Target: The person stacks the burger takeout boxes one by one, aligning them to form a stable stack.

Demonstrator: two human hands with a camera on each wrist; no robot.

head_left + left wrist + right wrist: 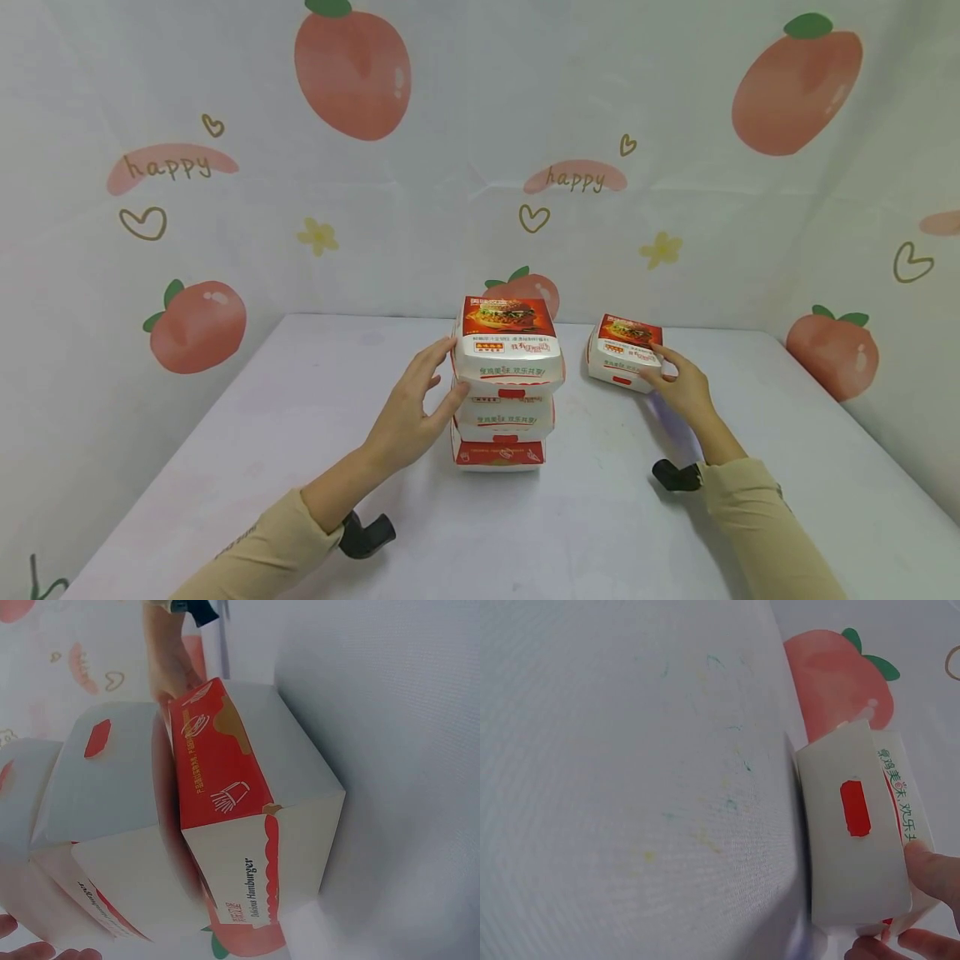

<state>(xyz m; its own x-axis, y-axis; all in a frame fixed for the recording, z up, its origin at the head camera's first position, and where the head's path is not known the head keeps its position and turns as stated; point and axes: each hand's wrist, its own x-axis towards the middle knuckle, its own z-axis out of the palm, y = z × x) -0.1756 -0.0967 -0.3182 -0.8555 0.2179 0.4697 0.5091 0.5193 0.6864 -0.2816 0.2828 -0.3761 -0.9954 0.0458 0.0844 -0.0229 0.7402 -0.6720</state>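
Three hamburger boxes are stacked mid-table. The top box point(510, 346) has a burger picture on its lid, the middle box point(506, 417) is partly hidden under it, and the bottom box point(498, 456) shows a red front panel. My left hand point(411, 408) rests against the top box's left side, fingers extended and thumb at the front corner. Right of the stack is a separate hamburger box point(624, 352). My right hand point(684, 387) holds it by its right front corner, the thumb point(935, 874) on the lid and fingers around the side.
The white table point(585, 525) runs back to a hanging cloth point(420, 225) printed with fruit, hearts and words. Black wrist mounts point(367, 536) project below both wrists, close over the tabletop.
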